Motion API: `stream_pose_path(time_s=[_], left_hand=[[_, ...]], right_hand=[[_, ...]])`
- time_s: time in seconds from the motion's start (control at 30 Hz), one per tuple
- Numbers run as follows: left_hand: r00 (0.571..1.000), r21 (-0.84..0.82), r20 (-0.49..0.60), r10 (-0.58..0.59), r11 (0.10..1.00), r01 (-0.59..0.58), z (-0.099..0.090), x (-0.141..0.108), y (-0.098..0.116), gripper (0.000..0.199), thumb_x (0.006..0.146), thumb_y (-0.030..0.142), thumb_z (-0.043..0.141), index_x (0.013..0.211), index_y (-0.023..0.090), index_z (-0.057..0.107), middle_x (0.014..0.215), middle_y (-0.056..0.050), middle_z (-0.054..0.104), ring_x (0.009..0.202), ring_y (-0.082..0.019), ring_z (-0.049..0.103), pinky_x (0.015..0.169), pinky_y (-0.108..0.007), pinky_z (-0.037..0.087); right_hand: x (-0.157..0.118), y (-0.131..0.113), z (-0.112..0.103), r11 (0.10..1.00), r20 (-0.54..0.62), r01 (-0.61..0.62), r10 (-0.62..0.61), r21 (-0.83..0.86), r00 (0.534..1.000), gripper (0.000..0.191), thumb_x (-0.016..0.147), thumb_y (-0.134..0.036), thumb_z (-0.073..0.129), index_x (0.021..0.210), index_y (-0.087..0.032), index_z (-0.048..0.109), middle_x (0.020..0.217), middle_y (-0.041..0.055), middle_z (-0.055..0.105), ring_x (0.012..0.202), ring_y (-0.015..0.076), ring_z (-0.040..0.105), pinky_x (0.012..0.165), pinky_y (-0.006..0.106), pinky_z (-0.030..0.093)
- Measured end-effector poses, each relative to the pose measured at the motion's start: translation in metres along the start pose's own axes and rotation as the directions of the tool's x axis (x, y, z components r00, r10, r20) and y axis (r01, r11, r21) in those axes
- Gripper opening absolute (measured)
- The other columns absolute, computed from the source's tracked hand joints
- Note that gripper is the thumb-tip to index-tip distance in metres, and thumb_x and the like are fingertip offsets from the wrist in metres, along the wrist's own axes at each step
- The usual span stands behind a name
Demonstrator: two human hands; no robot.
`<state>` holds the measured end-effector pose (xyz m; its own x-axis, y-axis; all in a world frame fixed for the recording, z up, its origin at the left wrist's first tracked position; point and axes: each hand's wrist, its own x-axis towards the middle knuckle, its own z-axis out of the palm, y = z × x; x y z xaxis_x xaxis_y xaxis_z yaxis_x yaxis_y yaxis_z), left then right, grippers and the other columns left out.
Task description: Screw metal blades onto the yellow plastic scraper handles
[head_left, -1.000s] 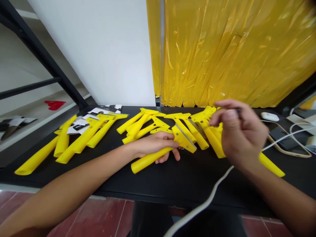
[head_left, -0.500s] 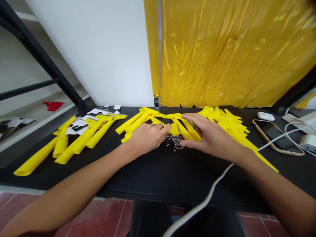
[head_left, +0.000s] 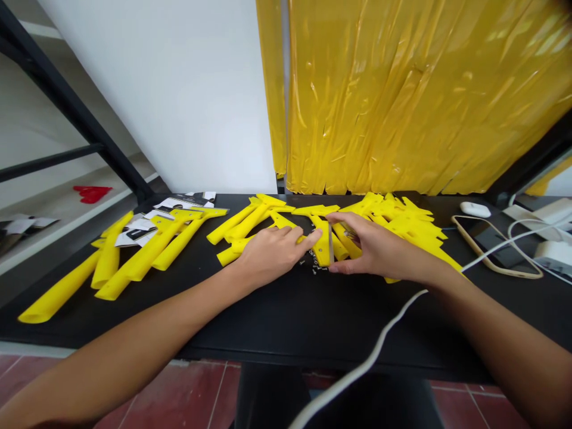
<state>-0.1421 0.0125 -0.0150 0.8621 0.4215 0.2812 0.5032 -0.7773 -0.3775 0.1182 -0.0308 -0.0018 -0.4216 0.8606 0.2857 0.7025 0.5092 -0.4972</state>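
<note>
My left hand [head_left: 273, 255] is closed around a yellow plastic scraper, its thumb lying along the scraper's head [head_left: 320, 245], which has a small hole or screw in it. A thin metal blade [head_left: 331, 243] stands along the right edge of that head. My right hand [head_left: 369, 245] pinches this blade by its two ends, thumb at the near end and forefinger at the far end. Something small and shiny shows by its curled fingers; I cannot make out what. Small loose screws and nuts [head_left: 314, 269] lie under and beside the scraper head, partly hidden by it.
Yellow scrapers [head_left: 154, 250] with blades lie at left near black-and-white cards [head_left: 142, 229]. More yellow handles [head_left: 248, 220] lie behind my hands, and a heap of yellow parts [head_left: 404, 223] at right. A phone [head_left: 496, 244], white case [head_left: 475, 209] and white cable [head_left: 379, 342] are rightward.
The scraper head in my left hand has turned toward my right hand and now covers much of the screw pile. My right thumb and forefinger have come onto the blade's ends.
</note>
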Motion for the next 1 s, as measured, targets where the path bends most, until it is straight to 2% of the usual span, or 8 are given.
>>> stream_pose_path(time_s=[0.1, 0.23, 0.33, 0.47, 0.67, 0.77, 0.87, 1.0], left_hand=[[1.000, -0.020, 0.027, -0.005, 1.000, 0.006, -0.001, 0.001, 0.001, 0.049, 0.104, 0.017, 0.046, 0.152, 0.022, 0.052, 0.096, -0.009, 0.072, 0.085, -0.024, 0.070, 0.064, -0.031, 0.045], [0.997, -0.030, 0.051, -0.053, 0.998, 0.055, -0.003, 0.003, 0.000, 0.055, 0.105, 0.022, 0.047, 0.159, 0.014, 0.040, 0.099, -0.010, 0.074, 0.089, -0.025, 0.072, 0.063, -0.032, 0.046], [0.993, 0.003, 0.086, -0.086, 0.996, 0.086, -0.004, 0.003, -0.002, 0.054, 0.105, 0.021, 0.048, 0.158, 0.020, 0.042, 0.100, -0.007, 0.075, 0.085, -0.023, 0.072, 0.060, -0.031, 0.044], [0.983, 0.032, 0.128, -0.132, 0.991, 0.129, -0.004, 0.002, -0.002, 0.047, 0.106, 0.024, 0.049, 0.153, 0.026, 0.049, 0.104, -0.006, 0.075, 0.080, -0.021, 0.073, 0.055, -0.031, 0.040], [0.970, -0.002, 0.159, -0.183, 0.983, 0.186, -0.004, 0.003, -0.001, 0.039, 0.105, 0.026, 0.051, 0.142, 0.016, 0.054, 0.095, -0.006, 0.077, 0.077, -0.024, 0.073, 0.050, -0.033, 0.035], [0.970, -0.034, 0.170, -0.174, 0.983, 0.182, -0.003, 0.003, -0.001, 0.022, 0.105, 0.027, 0.052, 0.121, 0.018, 0.064, 0.096, -0.005, 0.076, 0.076, -0.023, 0.073, 0.049, -0.033, 0.032], [0.977, -0.030, 0.147, -0.153, 0.987, 0.159, -0.001, 0.003, -0.003, 0.024, 0.106, 0.026, 0.050, 0.126, 0.024, 0.063, 0.100, -0.004, 0.075, 0.076, -0.021, 0.072, 0.050, -0.031, 0.033], [0.986, -0.005, 0.084, -0.145, 0.989, 0.146, 0.001, 0.002, -0.003, 0.030, 0.105, 0.024, 0.053, 0.134, 0.024, 0.060, 0.102, -0.004, 0.074, 0.076, -0.021, 0.072, 0.053, -0.030, 0.038]], right_hand=[[-0.001, -0.001, 0.000, 0.999, -0.005, 0.000, -0.001, -0.045, 1.000, 0.086, 0.078, -0.052, 0.082, 0.151, -0.021, 0.048, 0.152, 0.0179, 0.058, 0.135, 0.0360, 0.061, 0.114, 0.055, 0.049], [0.000, -0.002, 0.000, 0.997, -0.039, 0.011, -0.014, -0.071, 0.999, 0.086, 0.079, -0.050, 0.081, 0.151, -0.019, 0.047, 0.150, 0.0170, 0.060, 0.134, 0.0347, 0.062, 0.114, 0.052, 0.050], [0.000, 0.007, -0.008, 0.991, -0.061, -0.008, 0.000, -0.132, 0.998, 0.087, 0.078, -0.053, 0.080, 0.152, -0.021, 0.046, 0.151, 0.0147, 0.059, 0.134, 0.0350, 0.062, 0.112, 0.052, 0.052], [-0.003, 0.032, -0.033, 0.940, -0.152, -0.120, 0.075, -0.321, 0.986, 0.086, 0.078, -0.059, 0.077, 0.151, -0.024, 0.048, 0.151, 0.0134, 0.060, 0.131, 0.0402, 0.063, 0.108, 0.057, 0.054], [-0.011, 0.058, -0.042, 0.837, -0.024, -0.098, 0.101, -0.539, 0.995, 0.071, 0.084, -0.058, 0.069, 0.145, -0.026, 0.057, 0.162, 0.0112, 0.049, 0.128, 0.0422, 0.066, 0.101, 0.059, 0.057], [-0.012, 0.058, -0.037, 0.822, 0.069, -0.065, 0.126, -0.566, 0.990, 0.061, 0.087, -0.057, 0.065, 0.143, -0.033, 0.060, 0.167, 0.0039, 0.043, 0.123, 0.0398, 0.069, 0.097, 0.057, 0.060], [-0.010, 0.049, -0.033, 0.807, 0.077, -0.092, 0.167, -0.583, 0.983, 0.056, 0.091, -0.060, 0.060, 0.139, -0.033, 0.064, 0.169, 0.0026, 0.041, 0.115, 0.0397, 0.074, 0.093, 0.058, 0.062], [-0.003, 0.028, -0.020, 0.891, 0.010, -0.007, 0.014, -0.454, 1.000, 0.068, 0.090, -0.064, 0.063, 0.145, -0.025, 0.059, 0.165, 0.0085, 0.046, 0.135, 0.0363, 0.063, 0.109, 0.052, 0.055]])
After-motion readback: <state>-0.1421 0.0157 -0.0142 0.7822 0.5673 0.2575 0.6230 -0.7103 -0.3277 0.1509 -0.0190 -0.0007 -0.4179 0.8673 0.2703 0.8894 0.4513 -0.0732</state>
